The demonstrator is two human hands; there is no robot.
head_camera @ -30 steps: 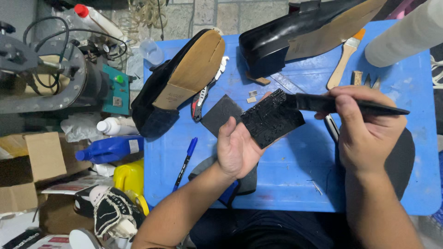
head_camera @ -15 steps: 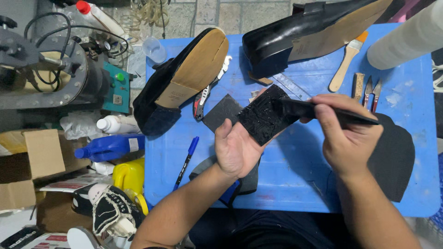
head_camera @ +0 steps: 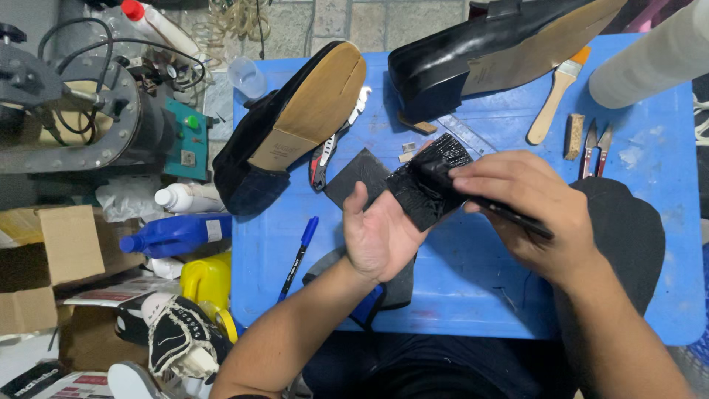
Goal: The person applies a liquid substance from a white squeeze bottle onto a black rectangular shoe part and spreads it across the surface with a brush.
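Centrally, the left hand (head_camera: pixel 380 235) supported a black rubber sole piece (head_camera: pixel 428 185) from beneath, palm up, fingers curled against its lower edge in a grasp. The right hand (head_camera: pixel 528 210) was clenched around a black-handled brush (head_camera: pixel 509 216), whose dark end lay on the glossy upper surface of the sole piece. Both were held above the blue table (head_camera: pixel 473 288) at mid-frame. A second flat black piece (head_camera: pixel 356 176) lay on the table just left of the sole piece. A black shoe (head_camera: pixel 295 125), sole up, rested at upper left of the table; another black shoe (head_camera: pixel 487 52) lay at upper centre. A wooden-handled paintbrush (head_camera: pixel 555 96) and small snips (head_camera: pixel 594 148) lay at upper right. A blue pen (head_camera: pixel 299 257) lay near the lower left edge.
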